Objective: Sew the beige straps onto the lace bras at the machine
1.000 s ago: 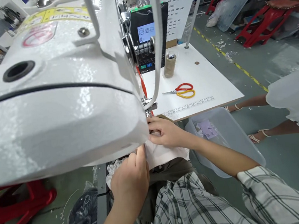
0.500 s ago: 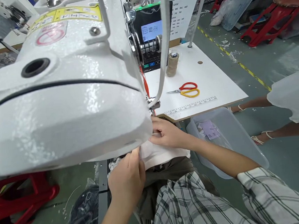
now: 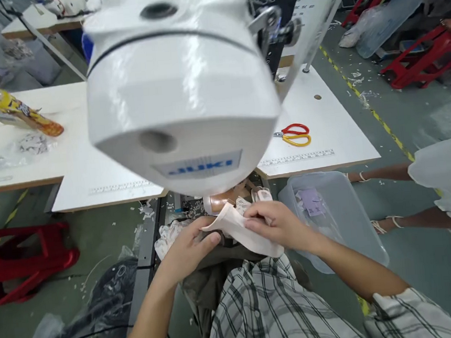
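Below the head of the white sewing machine [image 3: 183, 99], a pale pinkish-white fabric piece [image 3: 251, 235] is stretched between my two hands above my lap. My left hand [image 3: 189, 248] pinches its left corner, the thumb lying along the near side. Closed on the upper right part of the same piece is my right hand [image 3: 280, 224], fingertips curled over the cloth. White lace [image 3: 168, 237] bunches beside my left hand. Just beyond the fabric, the machine's lower arm [image 3: 218, 202] shows in part; the needle is hidden behind the head.
Red-and-yellow scissors [image 3: 296, 135] lie on the white table [image 3: 340, 127] to the right. A clear plastic bin [image 3: 344, 221] stands below that table, near another person's feet [image 3: 388, 223]. At the left are a drink bottle [image 3: 19, 111] and a red stool [image 3: 28, 260].
Both hands have drawn back from under the machine head toward my body, bringing the fabric into open view. The camera view has shifted left and back, showing the head's front.
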{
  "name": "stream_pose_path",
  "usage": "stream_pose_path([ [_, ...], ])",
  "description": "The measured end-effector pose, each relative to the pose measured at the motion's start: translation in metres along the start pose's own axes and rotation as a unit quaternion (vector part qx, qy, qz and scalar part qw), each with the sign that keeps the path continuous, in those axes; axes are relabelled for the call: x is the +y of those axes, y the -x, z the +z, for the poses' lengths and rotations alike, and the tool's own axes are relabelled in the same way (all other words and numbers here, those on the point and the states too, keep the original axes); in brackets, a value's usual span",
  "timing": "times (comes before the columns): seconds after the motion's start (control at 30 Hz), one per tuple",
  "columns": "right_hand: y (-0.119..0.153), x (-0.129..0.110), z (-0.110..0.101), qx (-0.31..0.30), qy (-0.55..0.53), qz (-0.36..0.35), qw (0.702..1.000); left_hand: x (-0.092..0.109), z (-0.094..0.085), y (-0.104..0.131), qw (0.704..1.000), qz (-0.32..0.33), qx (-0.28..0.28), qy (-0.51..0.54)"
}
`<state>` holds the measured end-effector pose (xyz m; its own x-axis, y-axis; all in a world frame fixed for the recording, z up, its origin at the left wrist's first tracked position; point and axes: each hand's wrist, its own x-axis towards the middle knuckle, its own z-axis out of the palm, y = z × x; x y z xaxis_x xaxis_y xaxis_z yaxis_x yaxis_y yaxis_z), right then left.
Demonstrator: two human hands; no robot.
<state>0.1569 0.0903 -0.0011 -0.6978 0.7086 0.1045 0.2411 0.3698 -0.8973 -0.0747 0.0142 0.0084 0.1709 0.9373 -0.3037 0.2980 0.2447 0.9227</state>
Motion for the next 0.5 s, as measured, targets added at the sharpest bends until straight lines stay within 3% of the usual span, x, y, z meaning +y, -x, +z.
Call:
stream_pose_path([
  [0.1, 0.018, -0.016, 0.021, -0.049, -0.106, 0.029, 0.993, -0.011, 0.008, 0.010, 0.994, 0.013, -0.004, 0.109],
  [0.2, 0.017, -0.021, 0.051, -0.090, -0.210, 0.069, 0.971, -0.021, 0.006, 0.031, 0.987, 0.012, 0.095, 0.128],
  [0.33, -0.017, -0.014, 0.105, -0.116, -0.308, 0.090, 0.940, -0.026, -0.016, 0.065, 0.971, -0.020, 0.234, 0.045],
  [0.4, -0.038, -0.009, 0.131, -0.105, -0.405, 0.152, 0.896, -0.027, -0.026, 0.074, 0.965, -0.046, 0.256, -0.015],
  [0.5, -0.056, 0.003, 0.156, -0.055, -0.506, 0.253, 0.823, -0.038, -0.035, 0.074, 0.962, -0.081, 0.243, -0.089],
])
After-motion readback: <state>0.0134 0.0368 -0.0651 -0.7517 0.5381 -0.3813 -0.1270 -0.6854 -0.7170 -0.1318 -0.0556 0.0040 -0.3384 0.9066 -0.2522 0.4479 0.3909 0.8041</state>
